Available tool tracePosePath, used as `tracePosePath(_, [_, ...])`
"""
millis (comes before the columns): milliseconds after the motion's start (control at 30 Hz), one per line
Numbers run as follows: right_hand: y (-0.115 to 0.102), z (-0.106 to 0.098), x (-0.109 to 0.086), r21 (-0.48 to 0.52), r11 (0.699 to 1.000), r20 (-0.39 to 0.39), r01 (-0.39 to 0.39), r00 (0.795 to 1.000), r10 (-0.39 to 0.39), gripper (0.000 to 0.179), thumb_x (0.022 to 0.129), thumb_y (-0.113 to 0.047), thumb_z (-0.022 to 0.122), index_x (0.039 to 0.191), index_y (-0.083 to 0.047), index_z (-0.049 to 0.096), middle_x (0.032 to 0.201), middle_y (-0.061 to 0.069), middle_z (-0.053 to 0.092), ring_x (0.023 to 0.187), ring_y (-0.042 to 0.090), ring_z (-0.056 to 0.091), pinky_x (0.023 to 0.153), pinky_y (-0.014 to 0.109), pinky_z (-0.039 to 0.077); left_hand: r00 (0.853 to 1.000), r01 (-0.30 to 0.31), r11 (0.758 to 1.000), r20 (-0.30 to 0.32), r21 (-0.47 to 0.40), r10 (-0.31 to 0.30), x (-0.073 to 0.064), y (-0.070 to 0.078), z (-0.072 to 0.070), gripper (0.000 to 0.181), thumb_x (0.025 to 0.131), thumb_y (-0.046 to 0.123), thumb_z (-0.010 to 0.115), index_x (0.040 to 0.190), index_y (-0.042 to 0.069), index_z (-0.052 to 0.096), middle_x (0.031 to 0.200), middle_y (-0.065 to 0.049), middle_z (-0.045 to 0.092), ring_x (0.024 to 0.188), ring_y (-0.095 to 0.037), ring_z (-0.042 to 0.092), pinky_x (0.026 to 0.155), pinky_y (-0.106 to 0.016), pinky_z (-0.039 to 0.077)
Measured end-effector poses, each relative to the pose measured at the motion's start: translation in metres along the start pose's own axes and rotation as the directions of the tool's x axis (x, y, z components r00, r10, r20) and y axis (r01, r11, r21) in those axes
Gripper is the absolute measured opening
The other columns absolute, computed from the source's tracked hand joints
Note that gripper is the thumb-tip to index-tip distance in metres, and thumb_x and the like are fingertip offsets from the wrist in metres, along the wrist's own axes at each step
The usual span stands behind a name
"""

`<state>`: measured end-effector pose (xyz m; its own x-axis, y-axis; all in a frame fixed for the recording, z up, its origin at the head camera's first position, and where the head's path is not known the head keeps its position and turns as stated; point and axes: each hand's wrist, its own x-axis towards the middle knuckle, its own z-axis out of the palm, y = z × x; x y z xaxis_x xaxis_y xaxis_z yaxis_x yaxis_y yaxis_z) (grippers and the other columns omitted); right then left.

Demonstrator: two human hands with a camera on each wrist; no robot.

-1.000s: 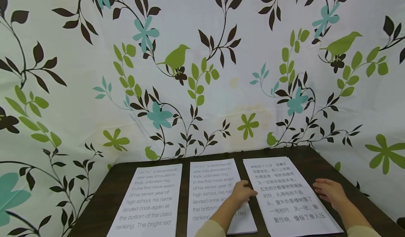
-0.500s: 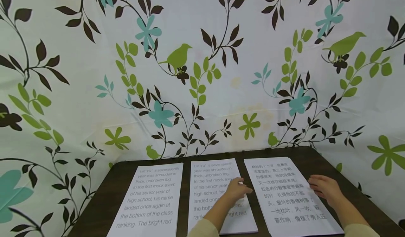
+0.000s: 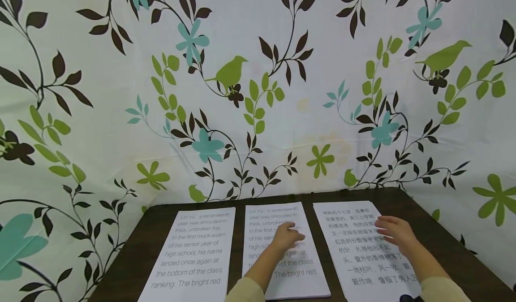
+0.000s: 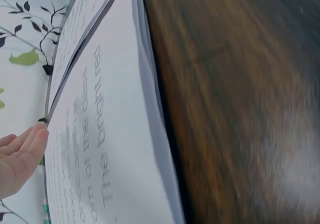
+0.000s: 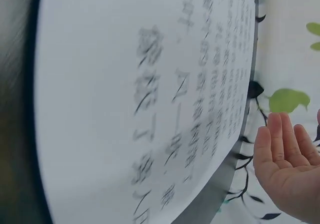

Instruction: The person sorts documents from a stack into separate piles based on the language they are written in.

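White cloth backdrop with botanical print (image 3: pixel 278 114) at far side; dark wood-grain table (image 3: pixel 126 270) before it. On table: left English-text paper stack (image 3: pixel 191 252), middle English-text paper stack (image 3: pixel 298 264), right Chinese-text paper stack (image 3: pixel 360 248). Right hand (image 3: pixel 397 234) over Chinese stack's right side, fingers extended, slightly spread. Left hand (image 3: pixel 285 239) over middle stack, fingers straight, close together. Contact: cannot tell.

At lower left of the head view, a first rectangular white paper sheet (image 3: pixel 189 252) reads "Lin Yu's seventeenth year was shrouded in thick, unbroken fog", ending "The bright red". At lower centre, a second rectangular white paper sheet (image 3: pixel 296 286) shows the same English lines, partly covered. At lower right, a third rectangular white paper sheet (image 3: pixel 356 255) bears Chinese lines beginning "林屿的十七岁".
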<state>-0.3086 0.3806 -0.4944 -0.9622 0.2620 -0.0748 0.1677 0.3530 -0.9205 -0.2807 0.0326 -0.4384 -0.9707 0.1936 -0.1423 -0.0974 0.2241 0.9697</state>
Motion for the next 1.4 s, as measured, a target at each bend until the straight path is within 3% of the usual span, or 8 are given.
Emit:
tracePosePath(267, [-0.015,0.027,0.009,0.010,1.000,0.020,0.005,1.000,-0.005,0.063,0.081,-0.041,0.053,0.125,0.000,0.036,0.118,0.024,0.044,0.102,0.037,0.047,0.079,0.045,0.042,0.997,0.053,0.998,-0.050,0.027,-0.052,0.000,-0.002,-0.022,0.059,0.071,0.017,0.066,0.121,-0.003,0.042,0.102,-0.013,0.055,0.086,-0.025,0.056,0.071,-0.033,0.048])
tracePosePath(667, [-0.018,0.062,0.025,0.042,0.998,0.057,0.041,0.997,-0.043,0.054,0.081,-0.036,0.055,0.120,0.000,0.041,0.112,0.021,0.051,0.093,0.031,0.054,0.074,0.042,0.045,0.992,0.047,0.998,-0.121,0.043,-0.042,-0.006,-0.007,-0.045,0.058,0.073,0.015,0.065,0.121,-0.006,0.041,0.101,-0.015,0.055,0.085,-0.026,0.056,0.071,-0.035,0.048])
tracePosePath(767, [-0.032,0.068,0.013,0.061,0.998,0.078,0.026,0.996,-0.030,0.053,0.081,-0.035,0.055,0.119,-0.001,0.042,0.111,0.019,0.052,0.092,0.028,0.055,0.073,0.039,0.046,0.990,0.042,0.997,-0.139,0.059,-0.033,-0.007,-0.008,-0.049,0.060,0.071,0.015,0.066,0.121,-0.006,0.041,0.101,-0.015,0.055,0.085,-0.026,0.056,0.070,-0.035,0.048])
tracePosePath(933, [-0.082,0.073,-0.033,0.083,0.996,0.150,0.026,0.988,-0.039,0.054,0.081,-0.028,0.057,0.119,0.007,0.041,0.106,0.021,0.054,0.089,0.029,0.056,0.073,0.039,0.046,0.986,0.043,0.995,-0.164,0.089,-0.028,-0.006,-0.011,-0.057,0.059,0.070,0.015,0.066,0.120,-0.006,0.042,0.101,-0.017,0.055,0.085,-0.027,0.055,0.069,-0.035,0.048])
tracePosePath(1033, [-0.098,0.080,-0.049,0.078,0.996,0.174,0.049,0.983,-0.062,0.053,0.082,-0.023,0.056,0.117,0.012,0.040,0.103,0.022,0.054,0.088,0.032,0.055,0.075,0.043,0.045,0.983,0.058,0.994,-0.179,0.088,-0.042,-0.007,-0.013,-0.063,0.057,0.072,0.015,0.065,0.120,-0.005,0.041,0.102,-0.017,0.054,0.084,-0.029,0.055,0.070,-0.037,0.047])
tracePosePath(1400, [-0.103,0.105,-0.054,0.088,0.996,0.182,0.006,0.983,-0.022,0.045,0.081,-0.018,0.056,0.114,0.011,0.044,0.096,0.018,0.056,0.083,0.029,0.057,0.073,0.041,0.046,0.973,0.068,0.996,-0.227,0.066,-0.051,-0.012,-0.026,-0.082,0.056,0.073,0.015,0.062,0.120,-0.008,0.041,0.102,-0.019,0.054,0.088,-0.032,0.055,0.072,-0.038,0.047])
